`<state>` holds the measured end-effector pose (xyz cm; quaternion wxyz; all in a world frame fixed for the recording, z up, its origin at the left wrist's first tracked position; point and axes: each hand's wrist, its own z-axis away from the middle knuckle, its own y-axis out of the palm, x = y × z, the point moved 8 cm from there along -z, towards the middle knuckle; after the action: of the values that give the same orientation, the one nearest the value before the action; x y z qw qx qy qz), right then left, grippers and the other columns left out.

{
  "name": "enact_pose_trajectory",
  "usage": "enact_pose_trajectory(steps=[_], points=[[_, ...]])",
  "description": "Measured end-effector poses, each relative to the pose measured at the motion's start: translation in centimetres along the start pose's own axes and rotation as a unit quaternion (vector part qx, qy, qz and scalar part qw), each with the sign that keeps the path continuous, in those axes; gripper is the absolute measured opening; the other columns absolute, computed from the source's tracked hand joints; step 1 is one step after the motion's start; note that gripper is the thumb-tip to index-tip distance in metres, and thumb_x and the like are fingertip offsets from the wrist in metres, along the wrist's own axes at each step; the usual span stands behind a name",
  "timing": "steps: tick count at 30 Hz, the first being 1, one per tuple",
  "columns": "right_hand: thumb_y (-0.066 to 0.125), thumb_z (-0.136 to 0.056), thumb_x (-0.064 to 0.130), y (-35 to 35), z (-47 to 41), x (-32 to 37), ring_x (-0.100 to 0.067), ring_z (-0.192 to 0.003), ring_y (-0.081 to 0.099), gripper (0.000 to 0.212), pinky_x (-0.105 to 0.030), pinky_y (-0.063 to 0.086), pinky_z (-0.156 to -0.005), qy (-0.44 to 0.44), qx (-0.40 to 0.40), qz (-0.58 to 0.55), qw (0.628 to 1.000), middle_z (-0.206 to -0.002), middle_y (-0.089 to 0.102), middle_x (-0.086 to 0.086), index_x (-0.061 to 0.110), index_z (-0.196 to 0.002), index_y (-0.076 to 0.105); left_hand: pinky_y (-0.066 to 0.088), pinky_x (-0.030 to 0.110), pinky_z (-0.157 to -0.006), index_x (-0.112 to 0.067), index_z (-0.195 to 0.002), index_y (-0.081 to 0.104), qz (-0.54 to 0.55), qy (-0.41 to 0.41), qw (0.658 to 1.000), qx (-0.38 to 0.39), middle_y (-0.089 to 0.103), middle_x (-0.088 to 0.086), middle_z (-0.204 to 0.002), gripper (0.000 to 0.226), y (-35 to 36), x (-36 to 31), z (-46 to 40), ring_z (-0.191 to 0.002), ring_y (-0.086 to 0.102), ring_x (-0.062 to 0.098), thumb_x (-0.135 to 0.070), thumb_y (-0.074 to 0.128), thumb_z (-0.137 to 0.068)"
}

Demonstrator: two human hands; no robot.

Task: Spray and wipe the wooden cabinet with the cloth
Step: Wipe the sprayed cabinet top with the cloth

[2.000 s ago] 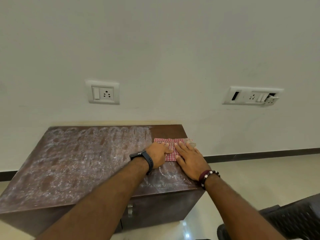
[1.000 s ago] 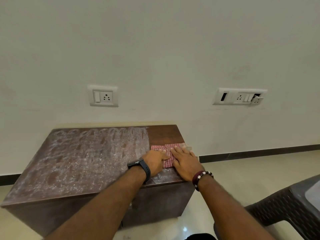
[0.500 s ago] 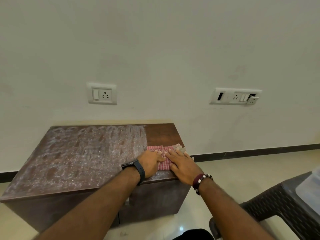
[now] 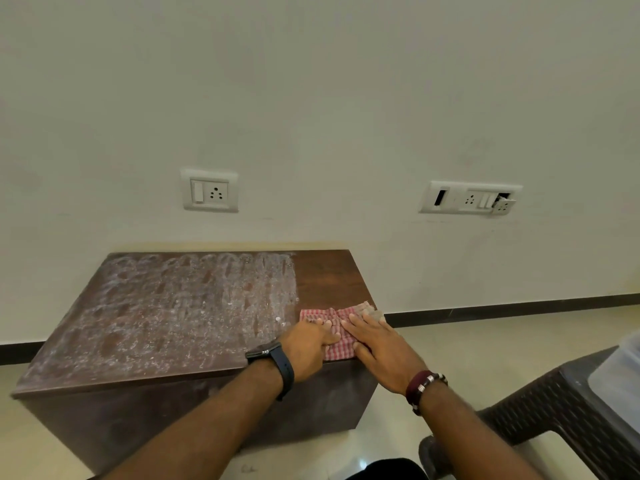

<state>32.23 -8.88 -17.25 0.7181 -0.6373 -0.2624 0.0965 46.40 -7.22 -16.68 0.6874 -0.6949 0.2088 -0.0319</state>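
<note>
A low dark wooden cabinet (image 4: 325,278) stands against the wall. White spray residue covers most of its top; a strip along the right side is bare dark wood. A red-and-white checked cloth (image 4: 337,336) lies flat at the front right corner of the top. My left hand (image 4: 308,348), with a dark watch on the wrist, presses on the cloth's left part. My right hand (image 4: 382,351), with a beaded bracelet, lies flat on its right part. Both hands hide much of the cloth. No spray bottle is in view.
A white wall with two socket plates (image 4: 210,190) (image 4: 471,199) rises behind the cabinet. A dark woven plastic chair (image 4: 554,410) stands at the lower right, with something pale on its seat. Light floor tiles (image 4: 485,341) lie to the right.
Both hands have drawn the cloth from the back of the cabinet top toward the front edge along the right side, leaving bare dark wood behind it.
</note>
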Motion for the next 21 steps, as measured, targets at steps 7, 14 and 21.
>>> enact_pose_trajectory(steps=[7, 14, 21], points=[[0.031, -0.109, 0.031, 0.2, -0.2, 2.0, -0.013, -0.157, 0.007, 0.052, -0.035, 0.0, -0.126, 0.009, -0.026, 0.003, 1.0, -0.169, 0.018, 0.009, 0.033, -0.16, 0.022, 0.029, 0.03, -0.118, -0.023, -0.146, 0.048, 0.004, 0.012, 1.0, -0.019, 0.044, 0.002, -0.155, 0.048, -0.8, -0.7, 0.2, -0.141, 0.041, 0.02, -0.011, 0.044, -0.1], [0.03, -0.109, 0.034, -0.1, 0.4, 1.4, -0.01, -0.157, 0.006, 0.051, -0.031, -0.001, -0.126, 0.017, -0.032, 0.012, 0.999, -0.169, 0.017, 0.011, 0.034, -0.16, 0.021, 0.015, 0.03, -0.123, -0.022, -0.152, 0.038, -0.006, 0.011, 1.0, -0.023, 0.026, 0.004, -0.163, 0.053, -0.3, -1.5, 0.8, -0.149, 0.026, 0.02, -0.01, 0.041, -0.101], [0.035, -0.108, 0.036, -0.3, 0.9, 1.6, -0.013, -0.156, 0.017, 0.05, -0.033, 0.013, -0.126, 0.031, -0.006, 0.003, 1.0, -0.167, 0.026, 0.008, 0.034, -0.158, 0.032, 0.027, 0.033, -0.12, -0.026, -0.146, 0.048, 0.021, -0.001, 1.0, -0.004, 0.038, 0.002, -0.158, 0.043, -0.4, -0.1, 2.2, -0.144, 0.037, 0.021, -0.02, 0.043, -0.103]])
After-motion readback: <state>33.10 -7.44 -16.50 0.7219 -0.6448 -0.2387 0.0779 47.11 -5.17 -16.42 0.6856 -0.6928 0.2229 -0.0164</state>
